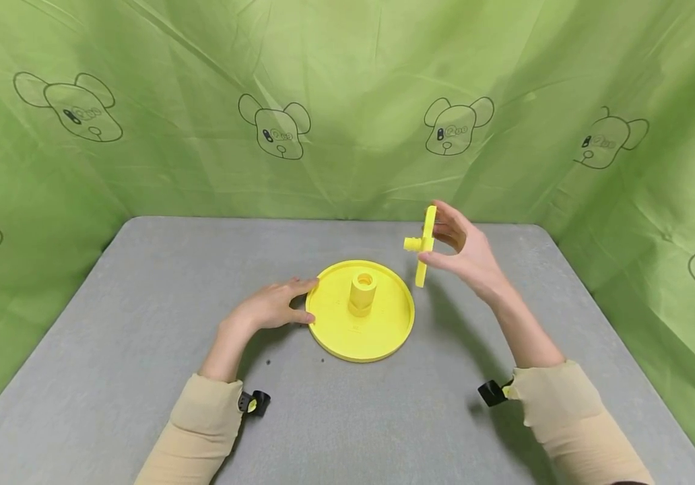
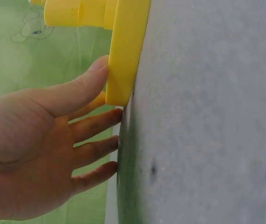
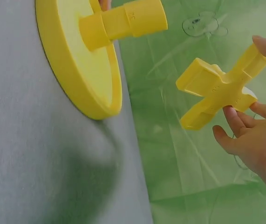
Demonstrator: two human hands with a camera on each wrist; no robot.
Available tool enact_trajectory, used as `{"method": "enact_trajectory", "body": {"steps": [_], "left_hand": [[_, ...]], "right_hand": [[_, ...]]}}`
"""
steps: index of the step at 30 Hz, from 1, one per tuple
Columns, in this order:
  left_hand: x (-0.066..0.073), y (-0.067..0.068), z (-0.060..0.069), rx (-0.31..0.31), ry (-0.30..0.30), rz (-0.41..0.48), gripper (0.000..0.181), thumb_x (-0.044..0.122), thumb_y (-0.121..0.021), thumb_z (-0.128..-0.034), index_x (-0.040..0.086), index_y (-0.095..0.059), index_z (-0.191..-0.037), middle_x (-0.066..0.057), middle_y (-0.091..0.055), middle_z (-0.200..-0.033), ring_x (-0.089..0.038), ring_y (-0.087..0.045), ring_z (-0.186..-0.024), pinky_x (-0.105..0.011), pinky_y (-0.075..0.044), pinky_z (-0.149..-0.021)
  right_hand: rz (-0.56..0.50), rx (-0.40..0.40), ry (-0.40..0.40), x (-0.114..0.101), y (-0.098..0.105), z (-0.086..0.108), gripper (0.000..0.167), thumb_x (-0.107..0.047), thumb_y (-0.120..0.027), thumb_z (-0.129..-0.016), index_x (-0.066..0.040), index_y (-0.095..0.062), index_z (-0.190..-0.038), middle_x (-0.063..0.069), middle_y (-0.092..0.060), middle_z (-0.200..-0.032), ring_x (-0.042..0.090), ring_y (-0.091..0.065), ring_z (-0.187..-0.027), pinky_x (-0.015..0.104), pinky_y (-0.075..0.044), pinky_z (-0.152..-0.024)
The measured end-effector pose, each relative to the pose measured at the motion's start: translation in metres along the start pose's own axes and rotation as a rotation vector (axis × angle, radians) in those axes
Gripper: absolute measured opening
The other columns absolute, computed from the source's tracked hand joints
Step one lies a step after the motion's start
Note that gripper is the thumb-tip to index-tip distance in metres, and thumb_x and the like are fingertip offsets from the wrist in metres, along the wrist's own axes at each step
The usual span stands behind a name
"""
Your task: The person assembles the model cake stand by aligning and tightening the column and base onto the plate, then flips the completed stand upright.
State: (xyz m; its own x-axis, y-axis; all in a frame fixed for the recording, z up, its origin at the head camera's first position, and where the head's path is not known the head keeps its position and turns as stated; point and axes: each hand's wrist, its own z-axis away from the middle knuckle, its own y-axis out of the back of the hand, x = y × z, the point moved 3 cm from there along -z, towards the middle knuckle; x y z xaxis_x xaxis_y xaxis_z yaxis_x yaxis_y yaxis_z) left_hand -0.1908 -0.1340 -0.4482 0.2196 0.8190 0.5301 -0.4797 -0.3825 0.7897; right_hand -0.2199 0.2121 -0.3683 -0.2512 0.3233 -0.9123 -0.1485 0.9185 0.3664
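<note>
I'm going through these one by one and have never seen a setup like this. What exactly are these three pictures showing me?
There is no robot here, just a person's two bare hands. The wide picture comes from a camera worn on the head, looking forward and down. The other two come from cameras on the wrists, so they look tilted: one follows the left hand, one the right hand.

On the grey table lies a round yellow dish with a yellow post, open at the top, standing in it. The left hand touches the dish's rim. The right hand holds a yellow cross-shaped piece above the table; the head view shows a short peg sticking out of it. Behind hangs a green curtain with cartoon animal faces.
</note>
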Motion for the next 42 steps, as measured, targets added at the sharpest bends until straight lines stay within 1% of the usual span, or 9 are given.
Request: {"method": "enact_trajectory", "body": {"steps": [4, 11, 16, 22, 23, 26, 29, 34, 42], "left_hand": [[0.000, 0.001, 0.000, 0.002, 0.001, -0.002, 0.078, 0.040, -0.073, -0.0956, 0.021, -0.036, -0.162, -0.014, -0.033, -0.168, -0.039, -0.027, -0.158, -0.063, -0.026, -0.126], [0.001, 0.002, 0.000, 0.007, -0.004, -0.011, 0.078, 0.039, -0.073, -0.0955, 0.020, -0.036, -0.162, -0.013, -0.034, -0.168, -0.038, -0.027, -0.158, -0.063, -0.026, -0.126], [0.001, 0.000, 0.000, 0.009, -0.005, -0.008, 0.078, 0.039, -0.073, -0.0956, 0.020, -0.036, -0.162, -0.013, -0.034, -0.168, -0.038, -0.027, -0.158, -0.063, -0.025, -0.126], [-0.001, -0.001, -0.001, 0.006, -0.002, -0.006, 0.078, 0.040, -0.073, -0.0954, 0.021, -0.036, -0.162, -0.012, -0.034, -0.168, -0.037, -0.027, -0.158, -0.063, -0.026, -0.126], [-0.002, -0.001, -0.001, 0.005, -0.002, -0.006, 0.079, 0.040, -0.073, -0.0953, 0.021, -0.036, -0.162, -0.011, -0.034, -0.168, -0.037, -0.027, -0.158, -0.063, -0.026, -0.126], [-0.003, -0.001, -0.001, 0.004, -0.006, -0.011, 0.079, 0.041, -0.073, -0.0952, 0.021, -0.036, -0.162, -0.012, -0.034, -0.168, -0.038, -0.027, -0.158, -0.063, -0.026, -0.126], [-0.003, -0.001, -0.002, 0.004, -0.008, -0.015, 0.079, 0.041, -0.073, -0.0952, 0.021, -0.036, -0.162, -0.012, -0.034, -0.168, -0.038, -0.027, -0.158, -0.064, -0.026, -0.126], [-0.002, -0.001, -0.002, 0.001, -0.001, -0.011, 0.079, 0.041, -0.073, -0.0954, 0.021, -0.036, -0.162, -0.012, -0.033, -0.168, -0.038, -0.026, -0.158, -0.064, -0.025, -0.126], [-0.001, 0.000, -0.001, -0.001, 0.000, -0.004, 0.078, 0.040, -0.072, -0.0956, 0.021, -0.035, -0.162, -0.013, -0.033, -0.168, -0.039, -0.026, -0.158, -0.065, -0.026, -0.125]], "right_hand": [[0.066, -0.028, 0.019, -0.006, -0.009, -0.003, 0.094, -0.012, -0.085, -0.082, -0.024, -0.036, -0.161, 0.006, -0.052, -0.154, 0.022, -0.056, -0.134, 0.047, -0.033, -0.127], [0.150, -0.111, 0.039, -0.015, -0.024, -0.005, 0.096, -0.020, -0.087, -0.081, -0.034, -0.034, -0.161, -0.002, -0.044, -0.159, 0.026, -0.053, -0.140, 0.060, -0.028, -0.125], [0.209, -0.168, 0.067, -0.021, -0.037, -0.006, 0.100, -0.023, -0.088, -0.080, -0.033, -0.030, -0.162, 0.000, -0.046, -0.159, 0.028, -0.052, -0.141, 0.058, -0.032, -0.124], [0.320, -0.226, 0.068, -0.029, -0.050, -0.004, 0.101, -0.033, -0.089, -0.077, -0.035, -0.032, -0.161, -0.003, -0.054, -0.151, 0.021, -0.052, -0.138, 0.059, -0.037, -0.118], [0.335, -0.233, 0.070, -0.030, -0.052, -0.003, 0.101, -0.035, -0.089, -0.077, -0.037, -0.033, -0.160, -0.004, -0.054, -0.152, 0.019, -0.051, -0.137, 0.060, -0.037, -0.118], [0.370, -0.259, 0.098, -0.034, -0.059, -0.003, 0.101, -0.038, -0.089, -0.076, -0.040, -0.032, -0.160, -0.006, -0.047, -0.158, 0.018, -0.051, -0.136, 0.064, -0.037, -0.117], [0.396, -0.290, 0.133, -0.037, -0.066, -0.004, 0.101, -0.039, -0.088, -0.077, -0.041, -0.031, -0.160, -0.008, -0.040, -0.163, 0.018, -0.050, -0.135, 0.062, -0.041, -0.114], [0.428, -0.347, 0.170, -0.039, -0.074, -0.004, 0.099, -0.039, -0.086, -0.078, -0.034, -0.033, -0.161, -0.008, -0.038, -0.163, 0.022, -0.049, -0.139, 0.054, -0.049, -0.108], [0.486, -0.401, 0.201, -0.039, -0.085, -0.005, 0.100, -0.042, -0.084, -0.077, -0.030, -0.033, -0.162, -0.005, -0.036, -0.166, 0.023, -0.039, -0.152, 0.056, -0.040, -0.120]]}}
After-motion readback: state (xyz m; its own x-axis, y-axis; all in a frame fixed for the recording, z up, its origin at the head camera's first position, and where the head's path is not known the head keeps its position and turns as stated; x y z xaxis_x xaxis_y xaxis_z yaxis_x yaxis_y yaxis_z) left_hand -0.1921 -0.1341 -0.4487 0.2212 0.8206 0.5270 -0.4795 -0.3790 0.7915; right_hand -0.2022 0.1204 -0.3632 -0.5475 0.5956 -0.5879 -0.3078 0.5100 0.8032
